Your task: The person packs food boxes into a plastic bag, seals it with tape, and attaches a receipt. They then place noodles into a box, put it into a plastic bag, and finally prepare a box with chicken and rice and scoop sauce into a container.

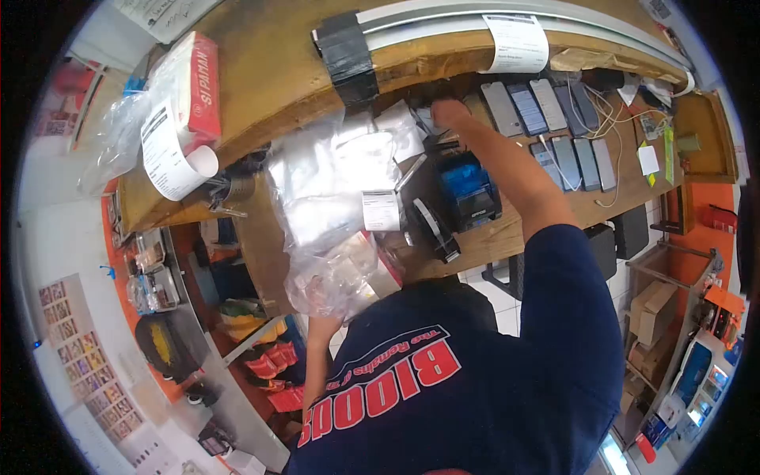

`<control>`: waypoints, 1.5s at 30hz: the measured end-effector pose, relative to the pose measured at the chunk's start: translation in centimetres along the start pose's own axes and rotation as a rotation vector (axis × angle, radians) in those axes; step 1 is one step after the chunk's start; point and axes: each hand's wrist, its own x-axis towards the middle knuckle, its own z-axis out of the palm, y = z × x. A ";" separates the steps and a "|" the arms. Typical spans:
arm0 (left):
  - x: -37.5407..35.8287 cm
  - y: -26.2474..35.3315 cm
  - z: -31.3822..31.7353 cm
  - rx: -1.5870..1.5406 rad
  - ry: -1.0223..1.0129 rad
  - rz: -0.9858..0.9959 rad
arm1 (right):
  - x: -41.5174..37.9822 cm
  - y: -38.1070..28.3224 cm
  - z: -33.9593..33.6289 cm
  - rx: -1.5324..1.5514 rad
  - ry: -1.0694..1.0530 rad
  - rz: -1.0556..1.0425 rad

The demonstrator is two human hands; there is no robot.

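Note:
Near the front edge of the table, my left hand [318,302] is closed around the lower end of a clear plastic bag [328,277]. A white and red box [384,273] is inside that bag, and the plastic partly covers my fingers. My right hand [450,115] reaches to the back of the table, under the raised ledge. Its fingers are curled beside a small pale item [426,120], and what they hold is hidden. Between the hands lie a heap of clear plastic wrappers [317,174], a printed label [381,210], a roll of tape [431,222] and a blue and black label printer [469,190].
Several phones [546,104] lie in rows on the right, with white cables [606,119] across them. Along the back runs a wooden ledge [269,71], bearing a red box in plastic [204,91], a curled receipt [166,150] and metal rails [443,20]. Black chairs [606,249] stand beyond the table.

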 end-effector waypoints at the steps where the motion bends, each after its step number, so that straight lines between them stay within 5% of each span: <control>1: 0.1 0.2 -0.3 0.005 -0.011 -0.002 | -0.4 -0.3 -0.4 0.010 -0.006 -0.002; 3: 0.2 0.3 -0.8 -0.001 -0.074 -0.011 | -0.5 -1.0 -0.4 0.093 0.074 0.138; 10: -1.6 0.2 0.7 -0.113 -0.079 -0.276 | -0.4 -0.3 -1.0 0.166 0.137 0.149; 16: -0.1 1.6 -0.8 -0.050 -0.136 -0.207 | -2.2 0.9 -2.1 0.259 0.317 -0.073; 21: 0.7 1.7 -0.6 -0.065 -0.043 -0.229 | -3.4 0.5 -1.8 0.964 0.312 0.023; 25: 0.5 0.7 -0.6 0.050 -0.099 -0.075 | -5.8 0.6 -3.5 1.209 0.331 0.058; 31: -0.6 0.4 0.0 0.009 -0.037 -0.038 | -10.2 -0.4 -6.6 1.570 0.407 -0.036; 33: -0.1 0.0 0.7 0.073 0.029 -0.003 | -11.5 -1.9 -5.8 1.656 0.406 -0.236; 35: 0.7 0.8 0.1 0.064 0.026 -0.054 | -14.6 -6.7 -4.5 1.568 0.490 -0.130; 38: 1.5 2.9 -1.9 0.060 0.016 -0.168 | -20.8 -15.4 -2.9 1.736 0.209 -0.103; 42: 1.1 6.1 -5.0 0.089 0.006 -0.365 | -24.6 -25.8 5.2 1.670 -0.180 -0.353; 43: 1.0 6.9 -5.6 0.103 0.010 -0.409 | -24.9 -27.8 7.1 1.284 0.253 -0.562; 44: 0.6 6.8 -5.5 0.085 0.031 -0.405 | -23.5 -29.2 10.5 0.954 0.312 -0.649; 45: 1.0 6.6 -5.3 0.070 0.063 -0.399 | -25.6 -28.9 6.4 1.010 0.150 -0.615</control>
